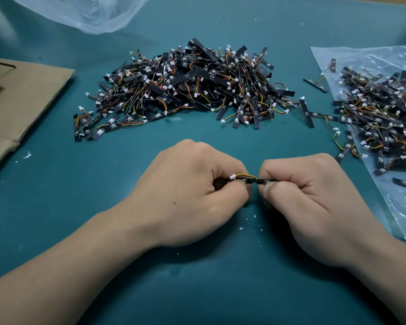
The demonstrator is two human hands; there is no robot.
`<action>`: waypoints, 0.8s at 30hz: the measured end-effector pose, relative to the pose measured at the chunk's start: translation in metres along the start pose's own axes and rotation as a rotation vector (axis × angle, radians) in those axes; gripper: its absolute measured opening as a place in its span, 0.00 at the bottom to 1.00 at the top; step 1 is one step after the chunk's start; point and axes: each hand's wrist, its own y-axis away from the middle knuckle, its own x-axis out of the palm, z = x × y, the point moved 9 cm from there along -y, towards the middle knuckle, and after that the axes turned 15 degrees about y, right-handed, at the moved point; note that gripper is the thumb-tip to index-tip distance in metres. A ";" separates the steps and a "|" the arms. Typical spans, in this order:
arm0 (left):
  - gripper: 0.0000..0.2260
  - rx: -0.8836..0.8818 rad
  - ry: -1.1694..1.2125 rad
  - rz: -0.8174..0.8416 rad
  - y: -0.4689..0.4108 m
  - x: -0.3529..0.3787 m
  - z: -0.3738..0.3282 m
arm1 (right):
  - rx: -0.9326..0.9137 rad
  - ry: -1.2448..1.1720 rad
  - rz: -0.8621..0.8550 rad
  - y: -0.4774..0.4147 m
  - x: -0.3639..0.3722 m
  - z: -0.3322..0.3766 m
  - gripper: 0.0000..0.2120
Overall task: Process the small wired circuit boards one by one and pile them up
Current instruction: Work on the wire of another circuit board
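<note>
Left hand (192,191) and right hand (302,195): fingers curled in tight on both, no gap showing. Each pinches one end of the same board (259,181), thumb below, forefinger over the top. The hands nearly meet, knuckles up, low over the mat (80,207); can't tell if they touch it.

The board is a thin black strip, roughly level, running left-right between the two pinches, near centre. Its wires (245,176) arc up on the left hand's side and end in a white connector (232,177) that sits against the left forefinger.

Step, my read: mid-process on one unit, probably flexing or snapping the strip at the middle, where a dark seam shows between the thumbs. Can't confirm the exact operation.

Next likely calls for finishing the break or bend without pulling on the wire joints, then one hand letting go and dropping the piece on a pile.

Outward: big centre pile (192,90) of boards far of the hands. Right pile (380,118) lies on a plastic bag (403,219), with strays off its left edge. I'd guess the right pile is the supply and the centre one the output, unverified. Cardboard (21,97) is at left, a clear bag (85,12) far left, and white flecks (254,216) dot the mat near the hands.
</note>
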 end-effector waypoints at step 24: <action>0.12 0.009 -0.041 -0.015 0.002 0.001 -0.001 | -0.018 -0.015 0.012 0.001 -0.001 0.003 0.13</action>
